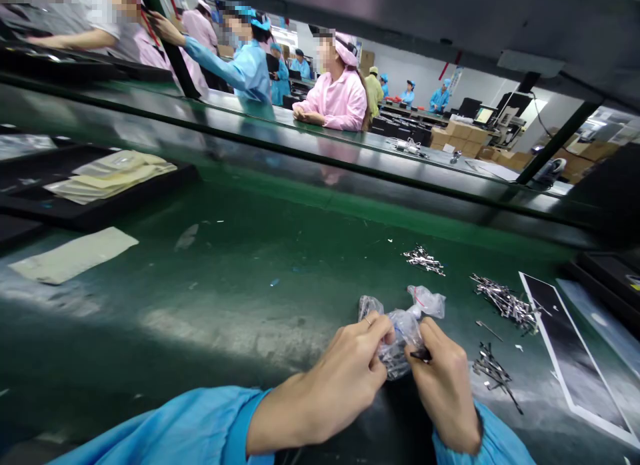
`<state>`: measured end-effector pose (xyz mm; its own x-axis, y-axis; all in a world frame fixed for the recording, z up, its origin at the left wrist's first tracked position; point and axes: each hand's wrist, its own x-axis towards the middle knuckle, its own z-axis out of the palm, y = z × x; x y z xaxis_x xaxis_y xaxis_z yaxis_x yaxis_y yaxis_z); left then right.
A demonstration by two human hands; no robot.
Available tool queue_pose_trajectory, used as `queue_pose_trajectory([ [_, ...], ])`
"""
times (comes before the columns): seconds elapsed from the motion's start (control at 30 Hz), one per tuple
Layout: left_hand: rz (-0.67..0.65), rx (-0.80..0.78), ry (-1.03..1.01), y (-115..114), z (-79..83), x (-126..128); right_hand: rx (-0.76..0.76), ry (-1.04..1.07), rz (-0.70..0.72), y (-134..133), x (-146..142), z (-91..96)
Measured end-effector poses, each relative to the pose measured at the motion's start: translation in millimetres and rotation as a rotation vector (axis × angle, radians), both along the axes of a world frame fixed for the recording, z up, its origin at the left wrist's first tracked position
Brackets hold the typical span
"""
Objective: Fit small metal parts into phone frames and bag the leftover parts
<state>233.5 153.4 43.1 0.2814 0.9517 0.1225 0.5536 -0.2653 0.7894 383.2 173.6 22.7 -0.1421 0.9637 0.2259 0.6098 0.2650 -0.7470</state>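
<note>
Between my hands lies a clear plastic bag (406, 328) with dark small parts inside and a bunched, twisted neck to the upper right. My left hand (345, 365) has its fingers closed on the bag's left side. On the other side my right hand (445, 371) is closed at the bag's edge, with a small dark piece (421, 353) showing at its fingertips. Another bit of clear bag (370, 306) with dark contents shows just past my left fingers. Right of my hands, small thin metal strips lie in a near pile (493, 368) and a larger pile (505, 301).
A smaller strip pile (424, 259) lies farther back. At right is a white-edged black sheet (575, 351). The green bench (240, 278) also bears a pale paper (75, 255) and a black tray (150, 185) at left. People stand beyond the raised shelf (300, 141).
</note>
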Motion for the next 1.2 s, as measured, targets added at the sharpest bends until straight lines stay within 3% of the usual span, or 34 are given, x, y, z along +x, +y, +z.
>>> queue_pose_trajectory([
  [0.1, 0.014, -0.009, -0.028, 2.0, 4.0, -3.5, -0.069, 0.000, -0.006, 2.1, 3.0, 4.3],
  [0.27, 0.015, -0.046, -0.116, 7.1, 10.4, -6.7, -0.279, 0.036, 0.124, 2.4, 8.6, 23.1],
  [0.4, -0.005, -0.010, -0.126, 8.0, 4.6, -1.0, -0.309, 0.126, 0.202, -0.9, 2.7, 28.2],
  [0.57, 0.102, 0.002, -0.145, 7.2, -1.4, 0.2, -0.206, 0.123, 0.212, -0.9, -9.9, 23.2],
  [0.87, 0.108, 0.026, -0.085, 11.3, -1.3, -6.0, 0.007, 0.081, 0.203, -0.9, -16.9, 16.5],
  [1.1, 0.123, 0.066, -0.032, 23.4, -13.5, -6.0, 0.208, 0.043, 0.247, -22.8, -38.6, 12.0],
  [1.2, 0.086, 0.060, 0.012, 23.7, -8.6, -9.5, 0.245, 0.023, 0.235, -26.0, -35.9, 16.8],
])
